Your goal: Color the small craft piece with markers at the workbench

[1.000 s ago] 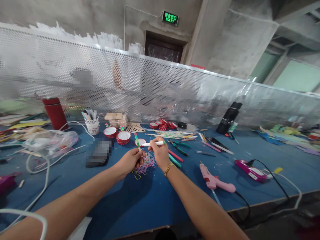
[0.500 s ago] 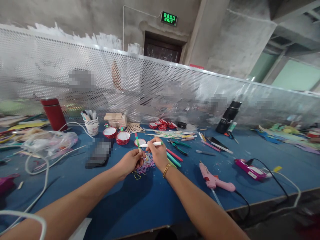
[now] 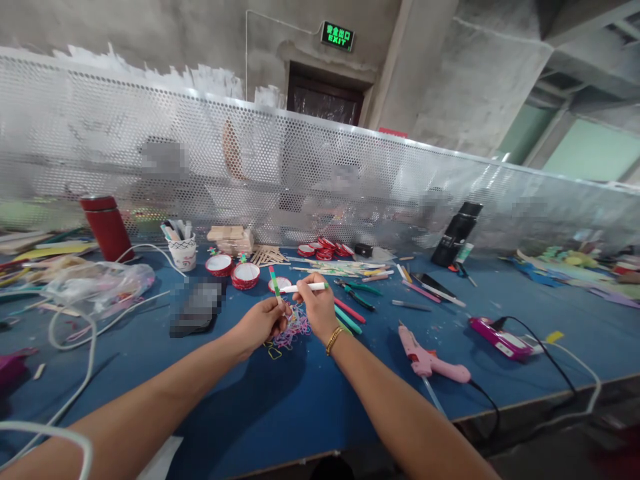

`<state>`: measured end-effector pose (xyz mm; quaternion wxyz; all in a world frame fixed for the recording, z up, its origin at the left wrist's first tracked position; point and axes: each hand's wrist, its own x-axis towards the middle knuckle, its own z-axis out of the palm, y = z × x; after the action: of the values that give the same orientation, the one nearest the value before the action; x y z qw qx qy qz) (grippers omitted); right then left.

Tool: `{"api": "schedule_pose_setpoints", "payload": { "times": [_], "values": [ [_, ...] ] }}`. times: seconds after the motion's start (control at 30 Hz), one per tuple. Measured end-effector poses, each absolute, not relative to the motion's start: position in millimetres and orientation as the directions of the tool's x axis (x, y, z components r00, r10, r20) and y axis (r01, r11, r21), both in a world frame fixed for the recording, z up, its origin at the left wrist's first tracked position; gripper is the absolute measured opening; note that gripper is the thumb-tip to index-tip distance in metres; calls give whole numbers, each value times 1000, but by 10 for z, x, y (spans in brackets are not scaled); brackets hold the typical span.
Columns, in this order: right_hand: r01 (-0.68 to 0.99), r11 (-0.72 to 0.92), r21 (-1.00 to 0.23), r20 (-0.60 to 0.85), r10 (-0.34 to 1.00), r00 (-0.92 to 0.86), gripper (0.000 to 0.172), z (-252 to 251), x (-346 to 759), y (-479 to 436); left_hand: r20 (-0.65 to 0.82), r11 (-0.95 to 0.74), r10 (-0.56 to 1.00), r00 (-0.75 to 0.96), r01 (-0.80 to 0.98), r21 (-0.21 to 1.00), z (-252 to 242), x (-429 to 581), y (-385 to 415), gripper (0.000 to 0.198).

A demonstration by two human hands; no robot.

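In my left hand [image 3: 261, 324], closed in a pinch, a flat wooden craft stick [image 3: 275, 283] stands nearly upright, with red and green bands coloured on it. My right hand [image 3: 318, 312] is closed around a white marker [image 3: 309, 288] with a green end. The marker lies almost level, its tip touching or very near the stick's green part. Beneath both hands lies a tangled pile of coloured loops [image 3: 296, 328]. A red and a green marker [image 3: 349, 319] lie just right of my right hand. Behind the stick is a small red-rimmed white dish [image 3: 283, 285].
A pink glue gun [image 3: 425, 357] lies to the right, near a purple device [image 3: 503, 339] with cables. Pliers [image 3: 357, 295] and loose sticks [image 3: 340, 268] lie farther back. To the left are a phone [image 3: 200, 307], a paper cup of pens [image 3: 183, 252], and a red flask [image 3: 107, 229].
The marker has tilted slightly closer to level, and my right hand has shifted a little. My left hand and the stick look almost unmoved.
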<state>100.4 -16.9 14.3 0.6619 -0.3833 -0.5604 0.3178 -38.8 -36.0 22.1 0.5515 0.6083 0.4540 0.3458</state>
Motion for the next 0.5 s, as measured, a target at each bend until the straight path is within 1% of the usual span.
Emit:
{"api": "schedule_pose_setpoints", "payload": {
  "times": [0.1,0.23,0.4,0.5],
  "values": [
    [9,500,-866,496,856,147,21,151,1002,-170,-73,11,930,359,173,985,222,-392,-362,23],
    [-3,496,-868,487,853,186,21,160,1007,-169,-81,28,935,346,156,987,225,-389,-362,24],
    [-18,497,-868,488,859,154,20,158,997,-171,-70,12,931,359,162,987,223,-387,-359,25],
    [-21,494,-869,483,858,176,20,155,1005,-159,-81,26,934,348,161,987,233,-383,-358,23]
  ]
}}
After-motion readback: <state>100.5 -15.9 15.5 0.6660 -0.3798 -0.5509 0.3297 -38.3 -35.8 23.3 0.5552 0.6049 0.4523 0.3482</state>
